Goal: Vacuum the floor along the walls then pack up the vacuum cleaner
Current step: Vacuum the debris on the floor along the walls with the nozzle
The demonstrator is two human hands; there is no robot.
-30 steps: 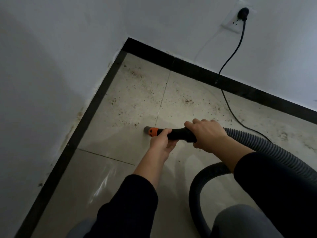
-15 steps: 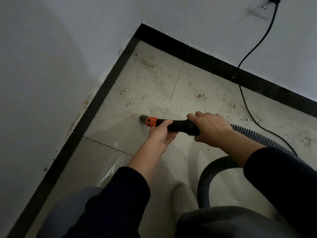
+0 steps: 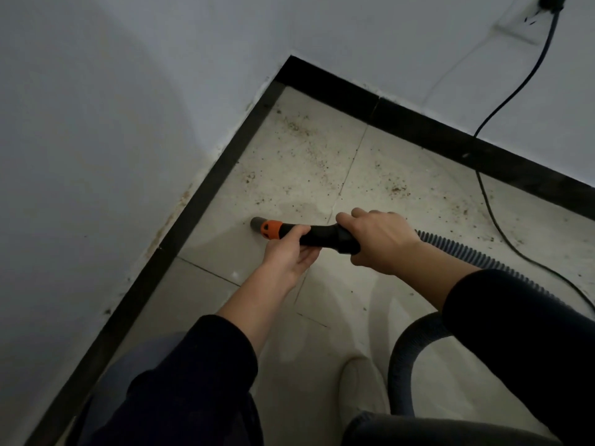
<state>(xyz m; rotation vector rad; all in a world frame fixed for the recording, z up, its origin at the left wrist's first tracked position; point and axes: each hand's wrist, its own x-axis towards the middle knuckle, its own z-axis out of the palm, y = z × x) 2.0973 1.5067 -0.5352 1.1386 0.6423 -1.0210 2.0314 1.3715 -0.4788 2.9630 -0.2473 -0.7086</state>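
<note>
In the corner where two white walls meet, I hold the vacuum nozzle (image 3: 306,235) low over the pale tiled floor (image 3: 322,333), its grey tip pointing left toward the black skirting board (image 3: 199,217) and stopping just short of it. My left hand (image 3: 289,255) cups the tube from below, right behind the orange collar (image 3: 272,229), thumb over the top and fingers curled loosely underneath. My right hand (image 3: 380,243) is wrapped fully around the thicker black end of the nozzle, knuckles up, where the ribbed grey hose (image 3: 467,255) joins it. So the nozzle runs between my two hands, the left nearer the tip, the right nearer the hose.

The hose trails away to the right behind my right wrist, passes under my dark sleeve (image 3: 515,333) and loops back toward me on the floor in a dark curve. A thin black power cord (image 3: 489,194) hangs from a plug in the wall socket (image 3: 528,30) at the top right, crosses the skirting board and lies across the tiles to the right of the hose.

Brown specks of dirt (image 3: 299,130) are scattered over the tiles beyond the nozzle, thickest toward the corner. My pale shoe (image 3: 360,394) shows below the hose loop.
</note>
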